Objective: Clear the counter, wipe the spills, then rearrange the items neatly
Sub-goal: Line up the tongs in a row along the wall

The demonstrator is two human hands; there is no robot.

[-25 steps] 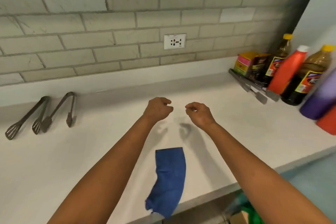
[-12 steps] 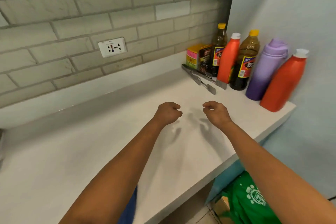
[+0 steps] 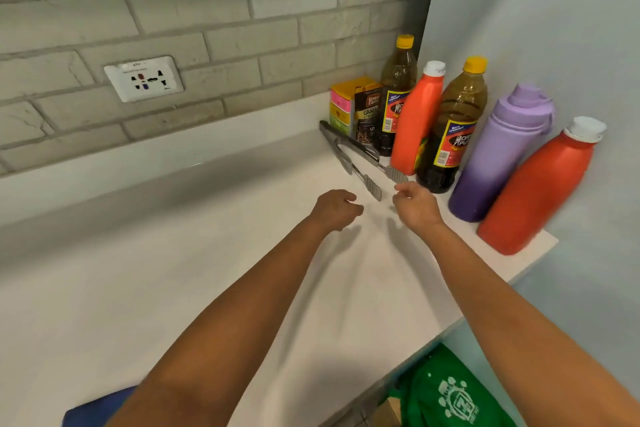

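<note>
Metal tongs (image 3: pixel 356 157) lie on the white counter (image 3: pixel 173 270) in front of a row of bottles at the right end. My right hand (image 3: pixel 417 206) hovers just below the tongs' tips, fingers loosely curled, holding nothing. My left hand (image 3: pixel 335 209) hangs beside it, fingers curled in, empty. The row holds two dark sauce bottles (image 3: pixel 396 94) (image 3: pixel 450 128), an orange bottle (image 3: pixel 415 121), a purple flask (image 3: pixel 498 152) and a red bottle (image 3: pixel 536 191). A corner of the blue cloth (image 3: pixel 100 407) shows at the bottom edge, partly hidden by my left arm.
A stacked coloured box (image 3: pixel 341 107) and a spice packet (image 3: pixel 367 118) stand in the back corner. A wall socket (image 3: pixel 143 79) sits in the brick backsplash. The blue wall bounds the counter on the right. A green bag (image 3: pixel 450 395) lies below the counter's edge.
The view has swung right; the tongs at the left are out of frame. Both hands have moved toward the right-end tongs and bottles, and the cloth has slid to the bottom edge.
</note>
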